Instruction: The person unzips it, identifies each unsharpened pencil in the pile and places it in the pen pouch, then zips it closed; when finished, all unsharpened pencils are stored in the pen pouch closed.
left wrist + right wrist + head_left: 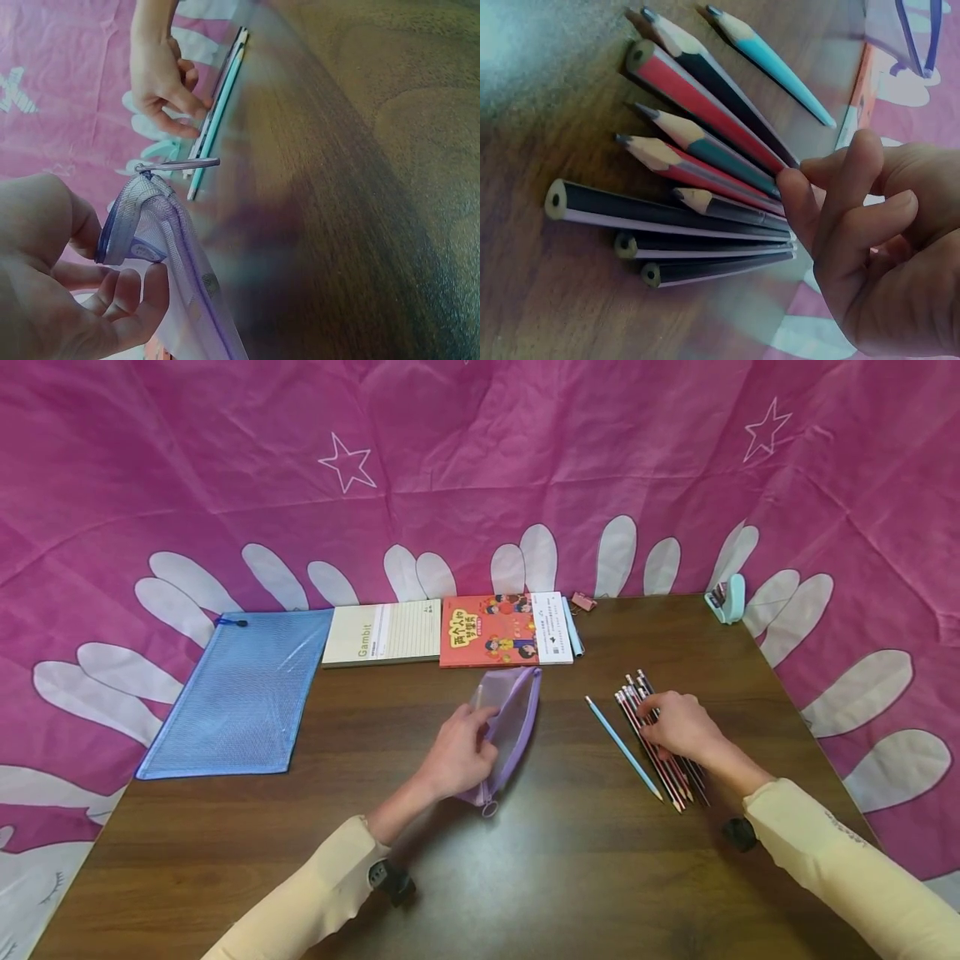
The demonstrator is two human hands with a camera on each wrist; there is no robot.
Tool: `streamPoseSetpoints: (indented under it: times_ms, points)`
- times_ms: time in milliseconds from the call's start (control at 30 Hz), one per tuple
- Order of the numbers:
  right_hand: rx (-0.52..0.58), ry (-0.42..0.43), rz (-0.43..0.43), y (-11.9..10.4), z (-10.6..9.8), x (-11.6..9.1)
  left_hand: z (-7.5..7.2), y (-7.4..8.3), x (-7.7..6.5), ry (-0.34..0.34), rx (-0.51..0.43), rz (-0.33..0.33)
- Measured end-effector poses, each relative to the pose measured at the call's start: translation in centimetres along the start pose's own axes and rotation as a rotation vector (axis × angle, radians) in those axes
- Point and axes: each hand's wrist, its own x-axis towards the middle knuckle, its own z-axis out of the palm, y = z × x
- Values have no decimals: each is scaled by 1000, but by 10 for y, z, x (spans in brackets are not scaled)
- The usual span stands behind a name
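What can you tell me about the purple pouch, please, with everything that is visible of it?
The purple pouch looks soft and thin, made of see-through mesh, with a darker purple zip along its mouth. The mouth gapes open, and a ring-like pull is at the end nearer the person. It slants over the wooden table, on the near side of the red book. The left hand pinches its edge. Whether anything is inside, I cannot tell.
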Motion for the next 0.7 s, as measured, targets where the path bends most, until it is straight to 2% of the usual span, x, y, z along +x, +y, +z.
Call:
streamPoseSetpoints:
  times_ms: [233, 700]
  points:
    - [-80, 5, 56, -7, 6, 0, 1, 0, 0, 3, 9, 13]
    - [-167, 32, 46, -14, 12, 4, 1, -1, -1, 5, 5, 11]
